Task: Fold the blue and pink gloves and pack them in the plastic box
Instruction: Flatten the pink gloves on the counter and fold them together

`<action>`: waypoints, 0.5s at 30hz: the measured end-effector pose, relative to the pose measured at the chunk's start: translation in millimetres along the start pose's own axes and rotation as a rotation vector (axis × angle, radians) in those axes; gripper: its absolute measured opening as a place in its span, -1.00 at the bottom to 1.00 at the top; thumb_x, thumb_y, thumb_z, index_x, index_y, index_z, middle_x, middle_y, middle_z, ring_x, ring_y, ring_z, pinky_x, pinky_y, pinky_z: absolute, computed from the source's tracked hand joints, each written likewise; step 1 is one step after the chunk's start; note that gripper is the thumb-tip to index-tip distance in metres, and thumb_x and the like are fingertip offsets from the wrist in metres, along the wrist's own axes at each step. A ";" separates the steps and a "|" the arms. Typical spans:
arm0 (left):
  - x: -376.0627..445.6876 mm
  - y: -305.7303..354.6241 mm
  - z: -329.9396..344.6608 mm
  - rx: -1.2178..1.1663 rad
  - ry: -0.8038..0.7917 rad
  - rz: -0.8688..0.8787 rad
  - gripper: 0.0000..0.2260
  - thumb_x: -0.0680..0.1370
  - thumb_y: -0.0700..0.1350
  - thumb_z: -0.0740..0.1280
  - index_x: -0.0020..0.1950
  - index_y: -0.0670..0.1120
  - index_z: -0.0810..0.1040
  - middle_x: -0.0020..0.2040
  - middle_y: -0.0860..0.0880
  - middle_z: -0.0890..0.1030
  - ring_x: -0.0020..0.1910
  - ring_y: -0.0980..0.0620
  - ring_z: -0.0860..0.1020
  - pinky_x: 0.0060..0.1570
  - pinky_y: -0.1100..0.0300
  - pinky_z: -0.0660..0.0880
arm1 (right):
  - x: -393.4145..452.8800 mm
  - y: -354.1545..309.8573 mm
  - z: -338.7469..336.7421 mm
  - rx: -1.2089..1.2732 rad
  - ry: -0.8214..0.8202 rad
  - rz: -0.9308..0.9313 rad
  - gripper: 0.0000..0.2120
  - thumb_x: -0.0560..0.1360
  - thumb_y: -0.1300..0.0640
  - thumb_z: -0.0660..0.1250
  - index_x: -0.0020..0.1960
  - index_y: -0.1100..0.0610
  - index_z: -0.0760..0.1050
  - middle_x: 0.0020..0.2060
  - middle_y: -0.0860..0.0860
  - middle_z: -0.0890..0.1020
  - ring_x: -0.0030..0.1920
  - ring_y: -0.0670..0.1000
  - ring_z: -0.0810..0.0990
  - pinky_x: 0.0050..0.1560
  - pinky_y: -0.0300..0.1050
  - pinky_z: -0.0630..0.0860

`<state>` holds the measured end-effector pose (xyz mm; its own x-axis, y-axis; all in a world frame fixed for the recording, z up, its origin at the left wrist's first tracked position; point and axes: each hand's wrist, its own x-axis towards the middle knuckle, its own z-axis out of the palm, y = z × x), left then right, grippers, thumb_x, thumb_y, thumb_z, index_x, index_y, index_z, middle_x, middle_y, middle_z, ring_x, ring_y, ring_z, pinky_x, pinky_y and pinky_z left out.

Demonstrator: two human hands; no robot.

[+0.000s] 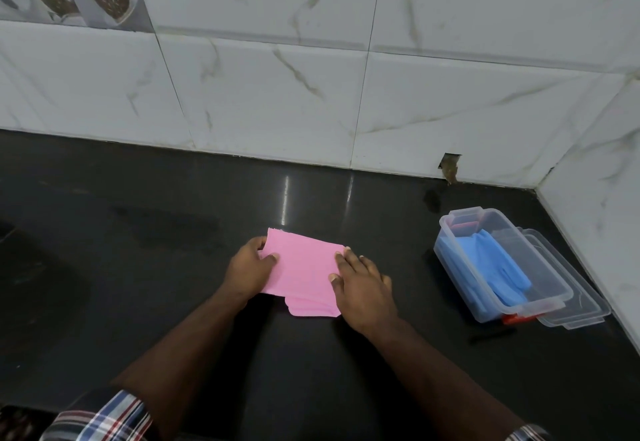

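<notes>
A pink glove point(302, 269), folded into a flat rectangle, lies on the black counter point(173, 232) in the middle of the view. My left hand point(250, 269) grips its left edge, thumb on top and fingers curled round the edge. My right hand point(363, 288) lies flat on the glove's right side, fingers straight and pressing down. At the right stands the clear plastic box point(550, 296), open, with folded blue gloves point(495, 267) inside it.
The box's clear lid point(585, 305) lies under and beside the box, against the right wall. White marbled tiles point(311, 94) form the back and right walls. A chipped hole point(449, 166) sits at the base of the back wall.
</notes>
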<state>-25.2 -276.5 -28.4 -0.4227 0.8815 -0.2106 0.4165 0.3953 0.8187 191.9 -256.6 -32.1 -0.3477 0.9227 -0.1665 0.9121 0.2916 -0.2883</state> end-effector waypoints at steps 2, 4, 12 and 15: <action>0.8 1.8 0.1 0.074 0.012 0.037 -0.69 0.59 -0.19 0.31 0.34 -0.08 0.54 0.17 -0.01 0.62 0.14 -0.06 0.57 0.10 0.16 0.43 | 1.8 0.8 -0.9 0.003 0.014 -0.030 -0.50 0.68 -0.10 -0.05 0.59 -0.07 0.05 0.60 -0.11 0.05 0.58 0.01 0.01 0.45 0.17 0.13; 1.5 2.6 0.4 0.159 0.019 0.087 -0.65 0.58 -0.23 0.29 0.37 -0.10 0.53 0.20 -0.04 0.62 0.20 -0.09 0.56 0.08 0.20 0.37 | 3.0 0.8 1.2 -0.018 0.010 -0.053 -0.51 0.68 -0.10 -0.06 0.59 -0.08 0.05 0.60 -0.11 0.05 0.59 0.01 -0.01 0.45 0.16 0.11; -12.7 13.0 9.7 0.600 0.150 0.335 -0.52 0.57 -0.10 0.27 0.51 0.03 0.35 0.43 -0.01 0.40 0.39 -0.09 0.35 0.32 -0.09 0.33 | 6.2 4.4 2.2 -0.013 0.029 -0.065 -0.52 0.68 -0.08 -0.04 0.58 -0.09 0.08 0.60 -0.10 0.06 0.59 -0.01 0.00 0.46 0.13 0.12; -10.3 18.0 21.1 0.668 0.052 0.485 -0.53 0.61 -0.07 0.21 0.54 0.03 0.32 0.51 0.03 0.36 0.51 -0.01 0.26 0.42 -0.05 0.22 | 10.9 0.0 3.5 -0.013 0.047 -0.099 -0.53 0.67 -0.07 -0.03 0.57 -0.08 0.13 0.59 -0.09 0.10 0.58 -0.03 0.03 0.46 0.12 0.13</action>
<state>3.6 -273.0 -22.8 -0.1026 0.9871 0.1227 0.9461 0.0588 0.3185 187.4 -247.5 -37.2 -0.4262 0.8998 -0.0930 0.8763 0.3852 -0.2892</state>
